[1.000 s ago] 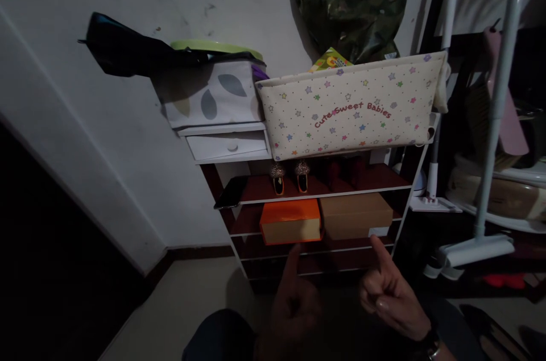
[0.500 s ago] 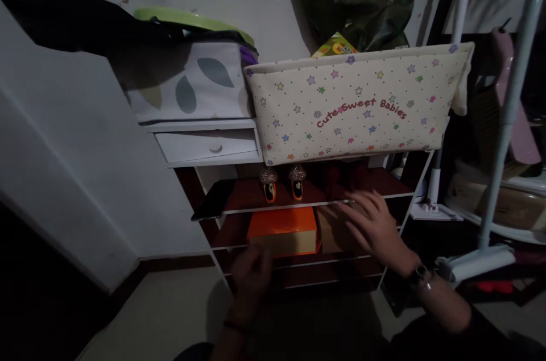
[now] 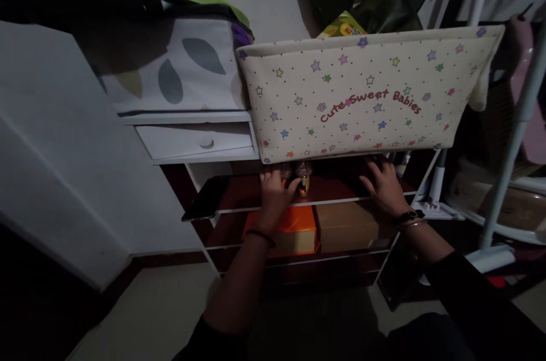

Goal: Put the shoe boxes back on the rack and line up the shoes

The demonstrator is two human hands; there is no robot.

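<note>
My left hand (image 3: pixel 274 195) reaches onto the upper shelf (image 3: pixel 328 193), thumb and fingers apart on either side of the left one of a pair of small shoes with glittery brown tops and orange edges. That shoe (image 3: pixel 285 171) is partly hidden by the hand; whether the fingers touch it, I cannot tell. Beside it the other shoe (image 3: pixel 304 175) stands free, close to my thumb. Farther right, my right hand (image 3: pixel 387 187) spreads its fingers over the same shelf beneath the fabric basket (image 3: pixel 354 99). Its fingertips go into deep shadow, and anything under them is too dark to make out.
A dark flat object (image 3: pixel 207 197) overhangs the shelf's left end. Below, an orange box (image 3: pixel 294 236) and a brown cardboard box (image 3: pixel 352 227) sit side by side. A white drawer (image 3: pixel 194 141) and a leaf-patterned fabric box (image 3: pixel 149 74) are upper left; a pale pole (image 3: pixel 507 162) stands right.
My left hand has risen from in front of the orange box to the left shoe. The right hand has moved right and farther in under the basket. The view has come closer.
</note>
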